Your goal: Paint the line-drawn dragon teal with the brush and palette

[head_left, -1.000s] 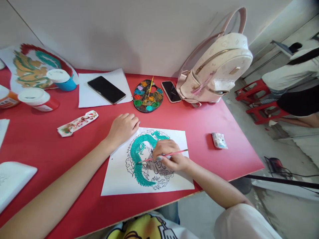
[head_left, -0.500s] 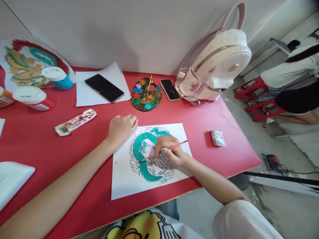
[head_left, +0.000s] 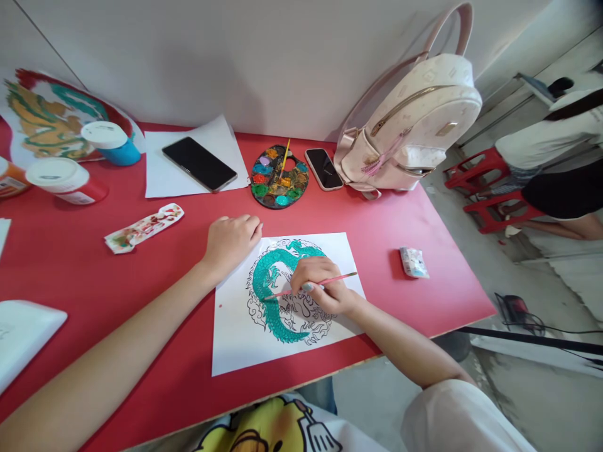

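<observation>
Pinching a slim pink wooden paintbrush [head_left: 281, 294], the right hand [head_left: 324, 296] overlies the white dragon-patterned paper [head_left: 235, 342] on the red table [head_left: 179, 389]; the left hand [head_left: 232, 243], half-curled, contents indeterminable, borders the paper's upper-left corner.

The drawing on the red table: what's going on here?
A person's right hand has a pink brush in its grip, tip at the teal part of the drawing. The left hand rests by the upper left of the sheet. Other outlines are uncoloured. A paint palette lies beyond.
</observation>
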### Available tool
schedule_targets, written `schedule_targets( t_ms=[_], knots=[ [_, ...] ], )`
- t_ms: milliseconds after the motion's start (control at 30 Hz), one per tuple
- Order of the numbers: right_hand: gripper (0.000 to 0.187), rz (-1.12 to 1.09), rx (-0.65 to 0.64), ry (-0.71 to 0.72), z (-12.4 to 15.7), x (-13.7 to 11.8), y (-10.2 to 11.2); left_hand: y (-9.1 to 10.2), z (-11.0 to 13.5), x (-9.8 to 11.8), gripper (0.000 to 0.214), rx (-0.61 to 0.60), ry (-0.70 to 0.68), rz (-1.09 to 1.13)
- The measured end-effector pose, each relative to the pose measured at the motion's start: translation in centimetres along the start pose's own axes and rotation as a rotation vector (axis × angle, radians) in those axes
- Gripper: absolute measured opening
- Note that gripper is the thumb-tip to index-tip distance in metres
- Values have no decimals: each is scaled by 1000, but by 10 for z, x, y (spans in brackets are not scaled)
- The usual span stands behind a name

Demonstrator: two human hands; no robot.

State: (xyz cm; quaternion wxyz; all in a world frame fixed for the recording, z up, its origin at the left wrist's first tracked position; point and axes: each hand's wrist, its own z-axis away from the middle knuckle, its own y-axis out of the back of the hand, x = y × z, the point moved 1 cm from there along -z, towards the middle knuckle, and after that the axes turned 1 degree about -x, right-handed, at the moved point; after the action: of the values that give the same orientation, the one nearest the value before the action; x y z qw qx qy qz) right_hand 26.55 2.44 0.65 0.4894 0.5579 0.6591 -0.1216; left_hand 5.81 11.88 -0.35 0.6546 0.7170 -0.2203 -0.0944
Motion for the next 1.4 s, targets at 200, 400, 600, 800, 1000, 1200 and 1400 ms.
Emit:
schedule_targets(
  t_ms=[200, 400, 600, 800, 1000, 1200, 1400],
  knots=[
    [49, 42, -1, -12, 2, 2, -1, 1, 0, 1, 35, -18, -2, -34],
    [46, 59, 9, -1, 3, 4, -2, 1, 0, 1, 35, -19, 0, -53],
    [43, 103, 47, 6, 2, 3, -1, 1, -1, 2, 37, -42, 5, -56],
    [39, 111, 54, 27, 1, 3, 0, -1, 0, 0, 36, -9, 2, -13],
    [40, 156, 56, 11, 1, 4, 1, -2, -1, 0, 35, -20, 19, -6],
    [41, 209, 33, -18, 4, 7, 0, -1, 0, 0, 37, -8, 7, -13],
    [40, 212, 60, -21, 3, 7, 0, 2, -1, 2, 38, -53, 10, -61]
  ],
)
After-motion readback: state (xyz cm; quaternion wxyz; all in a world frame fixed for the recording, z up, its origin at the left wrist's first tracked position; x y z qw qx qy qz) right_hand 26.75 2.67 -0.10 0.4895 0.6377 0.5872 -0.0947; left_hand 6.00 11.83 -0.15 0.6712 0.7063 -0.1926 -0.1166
